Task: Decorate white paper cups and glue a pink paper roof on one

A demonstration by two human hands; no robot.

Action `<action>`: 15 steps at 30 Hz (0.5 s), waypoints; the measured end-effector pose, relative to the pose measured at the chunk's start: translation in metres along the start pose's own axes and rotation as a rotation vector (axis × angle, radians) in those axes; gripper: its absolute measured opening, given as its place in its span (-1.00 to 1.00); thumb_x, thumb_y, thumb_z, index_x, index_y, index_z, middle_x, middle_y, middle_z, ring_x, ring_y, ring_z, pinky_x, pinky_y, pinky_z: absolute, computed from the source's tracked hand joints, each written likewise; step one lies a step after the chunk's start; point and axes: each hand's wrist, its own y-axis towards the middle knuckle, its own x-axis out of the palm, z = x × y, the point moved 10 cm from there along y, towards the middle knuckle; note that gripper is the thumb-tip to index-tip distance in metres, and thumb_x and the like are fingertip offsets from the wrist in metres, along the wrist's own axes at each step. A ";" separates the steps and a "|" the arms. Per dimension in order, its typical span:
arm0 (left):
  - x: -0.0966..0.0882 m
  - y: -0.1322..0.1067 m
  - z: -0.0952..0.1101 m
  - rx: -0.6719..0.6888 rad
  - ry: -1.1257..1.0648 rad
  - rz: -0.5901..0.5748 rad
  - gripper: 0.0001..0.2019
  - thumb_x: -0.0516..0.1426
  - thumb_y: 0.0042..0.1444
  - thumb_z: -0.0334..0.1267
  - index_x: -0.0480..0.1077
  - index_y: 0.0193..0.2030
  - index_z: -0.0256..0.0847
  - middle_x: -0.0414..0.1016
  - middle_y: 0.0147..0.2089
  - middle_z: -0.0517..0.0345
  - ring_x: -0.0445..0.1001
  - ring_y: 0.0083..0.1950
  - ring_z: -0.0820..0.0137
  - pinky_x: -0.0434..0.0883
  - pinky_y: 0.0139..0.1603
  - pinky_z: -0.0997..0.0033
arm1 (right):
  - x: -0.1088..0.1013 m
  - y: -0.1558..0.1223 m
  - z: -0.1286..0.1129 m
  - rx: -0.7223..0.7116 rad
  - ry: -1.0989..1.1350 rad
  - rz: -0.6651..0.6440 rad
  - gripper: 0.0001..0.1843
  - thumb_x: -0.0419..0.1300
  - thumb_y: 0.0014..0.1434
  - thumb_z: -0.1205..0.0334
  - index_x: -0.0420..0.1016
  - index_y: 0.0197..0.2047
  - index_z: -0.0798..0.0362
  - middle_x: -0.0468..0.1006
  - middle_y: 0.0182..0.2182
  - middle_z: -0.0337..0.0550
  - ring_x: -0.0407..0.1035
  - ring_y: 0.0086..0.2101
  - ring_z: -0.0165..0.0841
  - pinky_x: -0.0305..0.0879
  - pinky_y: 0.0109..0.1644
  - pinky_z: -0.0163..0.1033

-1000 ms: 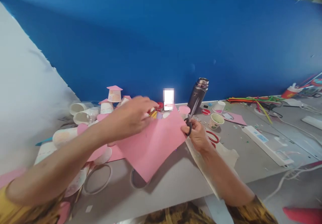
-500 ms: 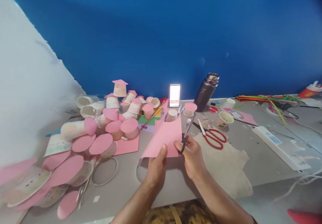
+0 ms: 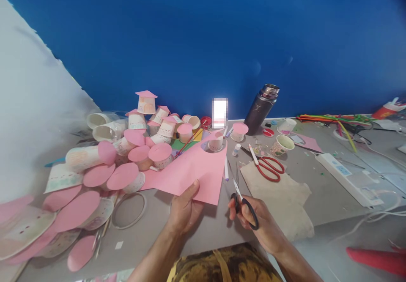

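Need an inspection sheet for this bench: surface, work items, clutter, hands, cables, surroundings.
Surface: grey table, small scraps scattered on it
Work items: pink paper; black-handled scissors to its right, blades apart
Clutter: cups topped with pink discs crowd the left, such as the one at the pile's top; red-handled scissors, dark bottle and power strip on the right
Hands: left hand grips the paper's near edge; right hand holds the black-handled scissors
Cables: white cable near the right-hand edge; route unclear
Surroundings: blue wall behind; other people, nothing seen
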 end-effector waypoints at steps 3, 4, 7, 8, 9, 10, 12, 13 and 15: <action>0.002 0.002 -0.003 -0.012 -0.003 -0.024 -0.38 0.47 -0.06 -0.33 0.51 0.20 -0.23 0.71 0.02 -0.05 0.66 0.10 0.11 0.57 0.22 0.16 | 0.008 0.008 -0.002 -0.016 -0.044 -0.011 -0.33 0.17 0.25 -0.43 0.61 -0.15 0.07 0.59 -0.38 -0.12 0.11 -0.52 -0.45 -0.05 -0.43 -0.26; 0.002 0.002 -0.004 -0.011 -0.001 -0.028 -0.38 0.47 -0.07 -0.32 0.52 0.19 -0.22 0.71 0.02 -0.04 0.66 0.10 0.12 0.57 0.22 0.16 | 0.010 0.010 -0.005 -0.024 -0.056 -0.008 -0.34 0.17 0.25 -0.43 0.62 -0.16 0.07 0.59 -0.40 -0.12 0.15 -0.51 -0.44 -0.02 -0.43 -0.27; 0.003 0.001 -0.008 -0.007 0.011 -0.039 -0.34 0.51 -0.11 -0.26 0.53 0.18 -0.23 0.71 0.00 -0.05 0.66 0.09 0.09 0.57 0.22 0.15 | 0.013 0.016 -0.011 -0.044 -0.078 -0.003 -0.34 0.17 0.25 -0.43 0.62 -0.27 0.08 0.58 -0.47 -0.12 0.23 -0.49 -0.40 0.05 -0.41 -0.27; 0.004 0.000 -0.009 -0.011 0.016 -0.045 -0.33 0.51 -0.12 -0.25 0.52 0.18 -0.23 0.71 0.00 -0.06 0.66 0.11 0.08 0.56 0.23 0.14 | 0.014 0.017 -0.012 -0.045 -0.082 -0.006 -0.33 0.17 0.25 -0.43 0.61 -0.31 0.08 0.57 -0.48 -0.12 0.24 -0.49 -0.40 0.06 -0.41 -0.27; 0.004 -0.001 -0.010 -0.014 0.020 -0.050 -0.32 0.51 -0.12 -0.23 0.52 0.19 -0.24 0.71 0.00 -0.07 0.65 0.13 0.07 0.55 0.24 0.13 | 0.014 0.018 -0.013 -0.044 -0.084 -0.011 -0.33 0.17 0.25 -0.43 0.61 -0.34 0.07 0.56 -0.49 -0.12 0.25 -0.49 -0.40 0.07 -0.41 -0.27; 0.005 -0.001 -0.010 -0.014 0.021 -0.053 -0.32 0.52 -0.12 -0.23 0.52 0.19 -0.24 0.71 0.01 -0.07 0.64 0.15 0.06 0.55 0.25 0.13 | 0.014 0.018 -0.012 -0.040 -0.082 -0.015 -0.33 0.17 0.26 -0.43 0.61 -0.35 0.07 0.56 -0.49 -0.13 0.25 -0.49 -0.40 0.06 -0.41 -0.27; 0.005 -0.002 -0.010 -0.011 0.023 -0.051 -0.33 0.52 -0.12 -0.22 0.52 0.18 -0.23 0.70 0.01 -0.06 0.63 0.16 0.06 0.55 0.26 0.14 | 0.014 0.019 -0.010 -0.032 -0.068 -0.019 -0.34 0.17 0.26 -0.42 0.61 -0.35 0.07 0.55 -0.50 -0.13 0.24 -0.50 -0.41 0.05 -0.41 -0.27; 0.005 -0.002 -0.009 -0.007 0.023 -0.048 -0.33 0.52 -0.13 -0.22 0.53 0.18 -0.22 0.70 0.01 -0.05 0.62 0.17 0.07 0.55 0.25 0.14 | 0.014 0.019 -0.008 -0.029 -0.059 -0.017 -0.34 0.17 0.26 -0.41 0.61 -0.35 0.08 0.55 -0.51 -0.14 0.23 -0.50 -0.41 0.04 -0.42 -0.27; 0.004 -0.001 -0.010 -0.014 0.027 -0.045 -0.34 0.52 -0.13 -0.22 0.54 0.16 -0.22 0.70 0.02 -0.05 0.63 0.16 0.07 0.55 0.25 0.14 | 0.013 0.019 -0.004 -0.028 -0.044 -0.006 -0.35 0.19 0.26 -0.40 0.61 -0.36 0.08 0.54 -0.51 -0.14 0.20 -0.51 -0.42 0.01 -0.43 -0.27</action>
